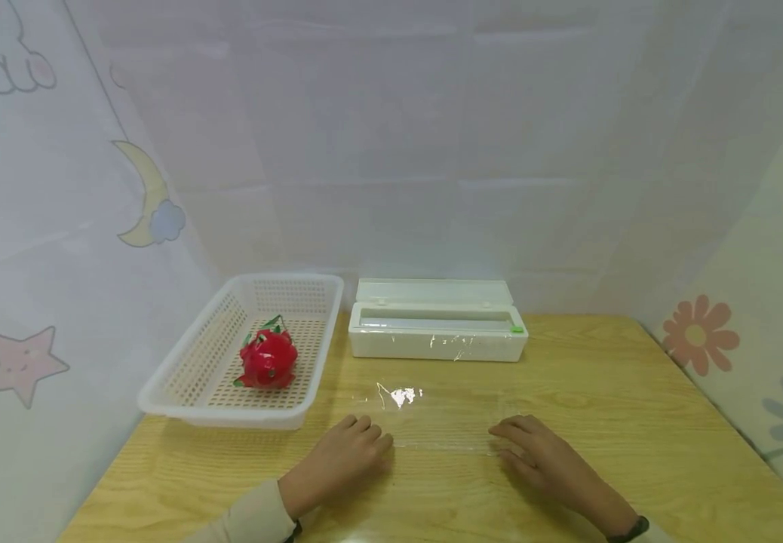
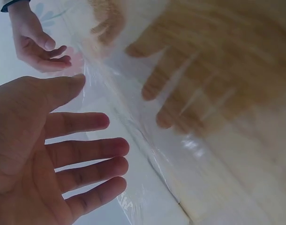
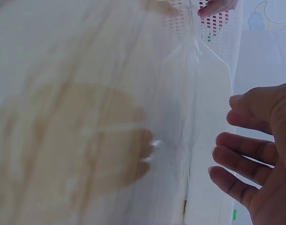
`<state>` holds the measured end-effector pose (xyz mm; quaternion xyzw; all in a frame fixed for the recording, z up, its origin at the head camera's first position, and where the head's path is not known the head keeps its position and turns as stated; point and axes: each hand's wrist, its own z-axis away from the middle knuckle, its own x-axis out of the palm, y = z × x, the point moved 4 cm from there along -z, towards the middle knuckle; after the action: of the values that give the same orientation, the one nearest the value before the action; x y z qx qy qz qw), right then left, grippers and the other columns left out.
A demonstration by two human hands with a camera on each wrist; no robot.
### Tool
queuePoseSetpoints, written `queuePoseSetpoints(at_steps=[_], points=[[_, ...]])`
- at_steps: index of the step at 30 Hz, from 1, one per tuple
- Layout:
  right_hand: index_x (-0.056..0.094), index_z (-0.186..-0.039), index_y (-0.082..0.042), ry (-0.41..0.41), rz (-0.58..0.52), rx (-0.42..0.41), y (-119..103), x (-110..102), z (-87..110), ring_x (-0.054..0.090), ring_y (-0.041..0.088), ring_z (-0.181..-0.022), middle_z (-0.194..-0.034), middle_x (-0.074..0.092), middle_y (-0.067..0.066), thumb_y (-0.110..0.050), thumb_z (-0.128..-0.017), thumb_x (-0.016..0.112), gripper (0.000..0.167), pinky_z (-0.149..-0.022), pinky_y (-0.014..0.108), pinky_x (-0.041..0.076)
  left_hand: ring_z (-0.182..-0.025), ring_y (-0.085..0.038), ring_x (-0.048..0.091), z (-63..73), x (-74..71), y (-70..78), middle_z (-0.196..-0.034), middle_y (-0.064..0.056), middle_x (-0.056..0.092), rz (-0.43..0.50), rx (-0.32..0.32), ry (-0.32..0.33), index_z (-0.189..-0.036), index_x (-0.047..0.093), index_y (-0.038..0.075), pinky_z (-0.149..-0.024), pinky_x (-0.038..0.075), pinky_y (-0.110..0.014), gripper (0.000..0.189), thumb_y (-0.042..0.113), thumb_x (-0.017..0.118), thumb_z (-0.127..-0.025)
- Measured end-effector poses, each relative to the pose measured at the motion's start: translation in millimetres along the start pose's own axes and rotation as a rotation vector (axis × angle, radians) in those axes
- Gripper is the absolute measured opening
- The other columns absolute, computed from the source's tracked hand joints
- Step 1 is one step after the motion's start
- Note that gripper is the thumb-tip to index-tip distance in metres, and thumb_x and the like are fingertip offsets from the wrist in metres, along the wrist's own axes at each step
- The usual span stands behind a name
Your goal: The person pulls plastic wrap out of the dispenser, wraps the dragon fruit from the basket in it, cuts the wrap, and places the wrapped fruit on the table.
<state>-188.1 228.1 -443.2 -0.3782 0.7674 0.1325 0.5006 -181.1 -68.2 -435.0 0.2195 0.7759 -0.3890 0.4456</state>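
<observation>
Your film (image 1: 442, 418) lies on the table (image 1: 581, 377), in its middle stretch, well in from the left and right edges and nearer to you than the box (image 1: 439, 345) at the far edge. Its near edge runs between your left hand (image 1: 345, 454) and right hand (image 1: 546, 461). Neither hand shows a grip: fingers relaxed and spread on the left, loosely bent on the right. Whether any fingertip touches the film, you can't be sure from here.

To judge by that, spreading the sheet is the step in hand. Work both near corners together and draw evenly outward, so the film lies flat; pulling from one side would likely pucker it. Light fingertips should do, since it may cling to skin or fold onto itself. The glints toward the far side suggest wrinkles worth smoothing first.

The head view alone gives the layout: the box's lid (image 1: 432, 291) raised, the basket (image 1: 228, 413) by the table's far left corner, the fruit (image 1: 269, 362) inside it. It shows mostly the backs of your hands; the wrist views show your palms and the gaps between fingers. The right wrist view catches red and green through the basket's holes; the left doesn't.
</observation>
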Motion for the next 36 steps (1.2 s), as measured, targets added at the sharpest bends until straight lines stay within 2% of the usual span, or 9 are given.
queuePoseSetpoints(at_steps=[3,16,25,28,32,36], points=[[0.068,-0.119,-0.007,0.038,0.008,-0.018,-0.4,-0.7,0.4,0.064,0.019,-0.102,-0.116,0.063,0.003,-0.004,-0.077,0.082,0.044,-0.079,0.035,0.058,-0.077,-0.014,0.054,-0.5,0.0,-0.8,-0.080,0.004,0.061,0.025,-0.015,0.008,-0.092,0.064,0.018,-0.069,0.045,-0.027,0.030,0.048,0.065,-0.094],[0.064,-0.124,-0.003,0.102,0.016,0.020,1.4,-7.5,-2.1,0.064,0.027,-0.108,-0.121,0.064,0.011,-0.006,-0.076,0.084,0.052,-0.082,0.042,0.057,-0.093,-0.018,0.060,-4.3,-0.3,-8.2,-0.101,-0.001,0.064,0.091,-0.095,0.014,-0.121,0.062,0.014,-0.078,0.053,-0.031,0.045,0.050,0.063,-0.095],[0.063,-0.122,-0.001,0.154,0.027,0.003,10.0,-7.7,-5.0,0.064,0.028,-0.106,-0.118,0.066,0.013,-0.003,-0.075,0.084,0.052,-0.081,0.043,0.057,-0.099,-0.021,0.061,-6.3,-9.7,-16.0,-0.110,-0.004,0.063,0.138,-0.156,0.064,-0.128,0.062,0.010,-0.080,0.055,-0.034,0.050,0.047,0.066,-0.094],[0.063,-0.122,-0.001,0.151,0.033,0.014,11.6,-8.4,-6.6,0.064,0.028,-0.106,-0.118,0.066,0.012,-0.004,-0.076,0.083,0.051,-0.082,0.042,0.057,-0.099,-0.022,0.061,-6.3,-11.8,-18.3,-0.110,-0.006,0.062,0.163,-0.171,0.106,-0.127,0.061,0.008,-0.078,0.056,-0.034,0.052,0.045,0.069,-0.092],[0.062,-0.123,-0.001,0.144,0.030,0.038,12.7,-9.3,-8.4,0.064,0.029,-0.106,-0.119,0.066,0.013,-0.004,-0.076,0.084,0.052,-0.083,0.043,0.057,-0.100,-0.024,0.062,-6.5,-14.6,-21.1,-0.111,-0.009,0.063,0.156,-0.182,0.167,-0.126,0.060,0.007,-0.076,0.056,-0.035,0.054,0.042,0.074,-0.088],[0.062,-0.124,0.000,0.145,0.030,0.055,13.2,-9.1,-10.5,0.064,0.030,-0.108,-0.120,0.065,0.014,-0.005,-0.078,0.083,0.052,-0.083,0.044,0.056,-0.102,-0.025,0.063,-7.0,-15.6,-23.3,-0.113,-0.010,0.063,0.143,-0.195,0.179,-0.127,0.059,0.007,-0.077,0.057,-0.035,0.055,0.041,0.076,-0.087]])
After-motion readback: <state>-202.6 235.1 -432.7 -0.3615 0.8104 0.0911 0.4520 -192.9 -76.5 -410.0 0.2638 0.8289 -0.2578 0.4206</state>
